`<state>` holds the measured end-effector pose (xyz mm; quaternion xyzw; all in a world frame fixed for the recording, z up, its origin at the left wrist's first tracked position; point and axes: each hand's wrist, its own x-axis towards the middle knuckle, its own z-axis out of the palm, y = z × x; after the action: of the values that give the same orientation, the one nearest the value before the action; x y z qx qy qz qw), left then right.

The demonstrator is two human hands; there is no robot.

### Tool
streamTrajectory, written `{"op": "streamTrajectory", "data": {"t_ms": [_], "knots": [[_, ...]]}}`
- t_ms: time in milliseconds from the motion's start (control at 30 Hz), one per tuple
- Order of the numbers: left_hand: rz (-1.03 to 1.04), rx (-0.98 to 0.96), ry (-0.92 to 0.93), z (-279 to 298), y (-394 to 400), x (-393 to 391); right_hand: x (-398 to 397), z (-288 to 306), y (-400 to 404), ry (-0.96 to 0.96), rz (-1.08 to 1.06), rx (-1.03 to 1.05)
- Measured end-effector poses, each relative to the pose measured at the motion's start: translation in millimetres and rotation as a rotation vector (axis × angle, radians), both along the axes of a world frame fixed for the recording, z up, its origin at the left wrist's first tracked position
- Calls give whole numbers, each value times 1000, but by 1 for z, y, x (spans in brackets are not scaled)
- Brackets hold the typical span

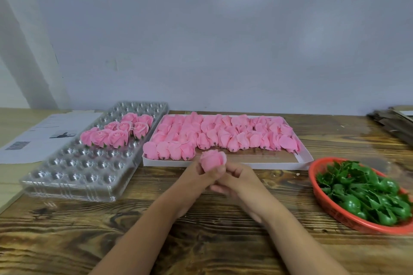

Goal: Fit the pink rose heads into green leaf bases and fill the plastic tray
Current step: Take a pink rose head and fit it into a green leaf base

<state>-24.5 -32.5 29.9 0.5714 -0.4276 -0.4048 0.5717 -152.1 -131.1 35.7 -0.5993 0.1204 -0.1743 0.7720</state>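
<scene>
My left hand (196, 179) grips a pink rose head (212, 159) from below, petals pointing up, above the wooden table. My right hand (237, 182) is pressed against the left one, fingers curled under the rose; any leaf base between them is hidden. A clear plastic tray (73, 176) at the left holds several finished roses (118, 130) in its far rows. Loose pink rose heads (219, 135) fill a flat white box (301, 159) behind my hands. Green leaf bases (366, 192) lie piled in a red basket (321, 198) at the right.
A printed paper sheet (38, 134) lies left of the tray. Stacked cardboard (393, 121) sits at the far right corner. A grey wall closes off the back of the table (201, 241).
</scene>
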Motion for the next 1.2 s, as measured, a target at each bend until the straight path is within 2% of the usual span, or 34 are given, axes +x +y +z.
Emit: {"op": "streamTrajectory", "data": {"t_ms": [200,433,633,800,867,1033,1200], "knots": [[-115,65,-75,3,3,4,-7,-3,-6,56,219,148],[46,-4,114,8,-7,-8,-6,-6,-4,-67,108,281],[227,-51,229,7,-17,-29,-2,-16,9,-69,-285,-97],[243,-60,237,4,-15,-32,1,-18,12,-72,-338,-136],[240,-50,240,4,-14,-31,0,-18,10,-49,-259,-66],[209,-38,199,6,-13,-27,-2,-15,5,18,9,319],[65,-28,169,6,-8,-23,-6,-13,-2,86,161,487]]}}
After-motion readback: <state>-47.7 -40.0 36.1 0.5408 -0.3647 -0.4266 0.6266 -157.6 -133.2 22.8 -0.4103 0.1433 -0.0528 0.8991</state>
